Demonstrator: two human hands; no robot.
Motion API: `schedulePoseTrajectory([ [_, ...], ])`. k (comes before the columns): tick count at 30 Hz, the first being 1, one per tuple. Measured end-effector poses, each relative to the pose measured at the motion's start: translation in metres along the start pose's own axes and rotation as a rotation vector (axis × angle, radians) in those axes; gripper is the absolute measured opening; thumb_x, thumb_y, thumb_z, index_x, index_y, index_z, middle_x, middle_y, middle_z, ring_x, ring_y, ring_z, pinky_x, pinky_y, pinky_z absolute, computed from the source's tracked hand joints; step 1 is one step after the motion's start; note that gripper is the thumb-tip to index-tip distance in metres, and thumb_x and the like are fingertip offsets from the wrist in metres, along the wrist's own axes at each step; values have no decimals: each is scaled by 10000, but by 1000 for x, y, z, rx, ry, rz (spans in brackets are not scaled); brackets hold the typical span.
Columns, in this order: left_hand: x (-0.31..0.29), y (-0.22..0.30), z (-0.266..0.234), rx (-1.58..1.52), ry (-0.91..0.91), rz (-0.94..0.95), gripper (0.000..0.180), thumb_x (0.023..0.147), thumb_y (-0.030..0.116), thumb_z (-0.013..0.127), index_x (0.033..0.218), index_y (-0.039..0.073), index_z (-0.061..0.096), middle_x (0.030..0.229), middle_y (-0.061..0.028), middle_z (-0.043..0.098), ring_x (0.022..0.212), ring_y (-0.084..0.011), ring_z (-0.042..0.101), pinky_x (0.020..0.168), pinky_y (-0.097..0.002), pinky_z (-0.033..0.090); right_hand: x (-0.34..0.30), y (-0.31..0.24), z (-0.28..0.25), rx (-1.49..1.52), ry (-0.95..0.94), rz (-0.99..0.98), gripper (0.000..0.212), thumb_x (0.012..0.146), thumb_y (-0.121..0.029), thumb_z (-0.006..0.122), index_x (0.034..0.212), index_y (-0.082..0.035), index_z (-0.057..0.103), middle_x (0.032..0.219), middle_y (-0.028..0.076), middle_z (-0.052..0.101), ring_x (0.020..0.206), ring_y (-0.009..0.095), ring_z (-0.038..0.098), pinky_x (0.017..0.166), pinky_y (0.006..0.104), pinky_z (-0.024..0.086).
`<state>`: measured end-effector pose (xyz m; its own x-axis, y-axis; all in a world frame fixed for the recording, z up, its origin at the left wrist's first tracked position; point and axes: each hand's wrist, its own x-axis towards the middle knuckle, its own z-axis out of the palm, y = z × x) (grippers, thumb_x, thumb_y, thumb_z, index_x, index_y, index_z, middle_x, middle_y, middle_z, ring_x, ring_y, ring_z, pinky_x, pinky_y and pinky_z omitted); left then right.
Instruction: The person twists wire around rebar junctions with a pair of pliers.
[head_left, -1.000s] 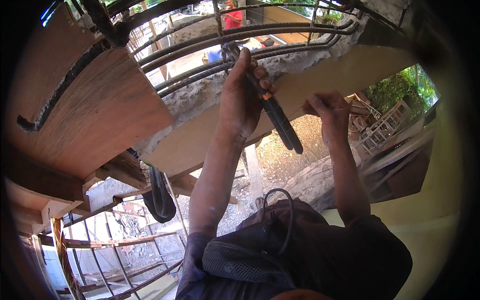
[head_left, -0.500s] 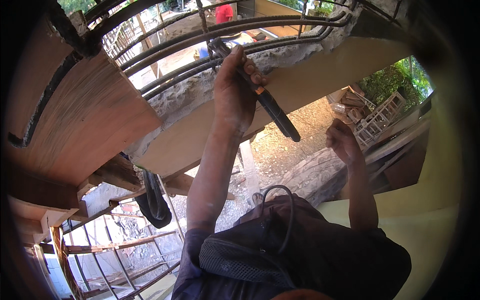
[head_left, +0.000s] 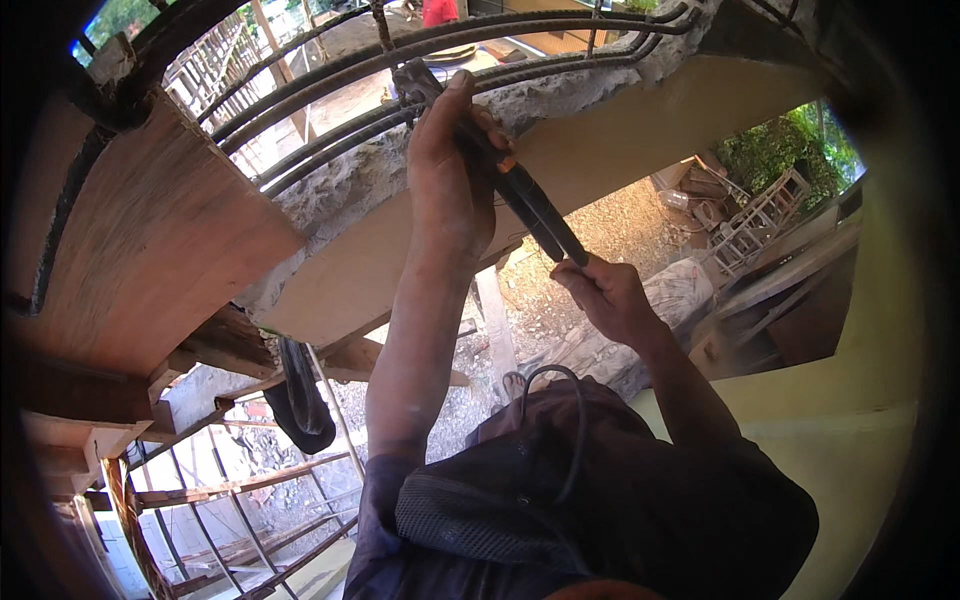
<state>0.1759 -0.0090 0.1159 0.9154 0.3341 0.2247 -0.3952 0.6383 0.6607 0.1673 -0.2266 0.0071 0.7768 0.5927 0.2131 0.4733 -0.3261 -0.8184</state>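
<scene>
A pair of pincers [head_left: 534,206] with long black handles and orange bands slants across the middle. My left hand [head_left: 447,170] is wrapped round it just below its metal head. That head lies against the tie between an upright bar and the ribbed steel bars [head_left: 335,72]; whether the jaws grip anything is too small to tell. My right hand [head_left: 612,301] has its thumb and fingers closed on the lower handle ends, which look slightly apart. Beneath the bars runs a broken concrete beam edge [head_left: 345,193].
A plywood panel [head_left: 190,205] stands at the left. Dark cloth or rubber [head_left: 300,405] hangs below it. A steel bar grid [head_left: 245,530] lies lower left. A wooden ladder [head_left: 765,220] and planks lie at right, beside a yellow-green wall [head_left: 850,430]. Gravel ground shows far below.
My right hand has moved left from the open air and taken hold of the pincers' handle ends. My left hand and the pincers have shifted slightly left in view.
</scene>
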Motion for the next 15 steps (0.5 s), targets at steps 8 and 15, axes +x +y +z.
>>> schedulePoseTrajectory([
  [8,2,5,-6,-294,-217,-139,265,1000,338,557,792,180,511,639,74,468,531,-54,477,589,-274,435,19,46,-41,386,141,29,277,1039,-259,560,915,-31,656,618,-58,423,557,18,350,509,215,276],
  [15,4,3,-4,-142,-72,-96,257,982,318,596,787,186,495,616,86,435,494,-37,450,530,-241,414,-7,16,77,543,-505,297,278,1041,-290,558,1119,-57,686,680,-49,472,609,44,408,554,241,345],
])
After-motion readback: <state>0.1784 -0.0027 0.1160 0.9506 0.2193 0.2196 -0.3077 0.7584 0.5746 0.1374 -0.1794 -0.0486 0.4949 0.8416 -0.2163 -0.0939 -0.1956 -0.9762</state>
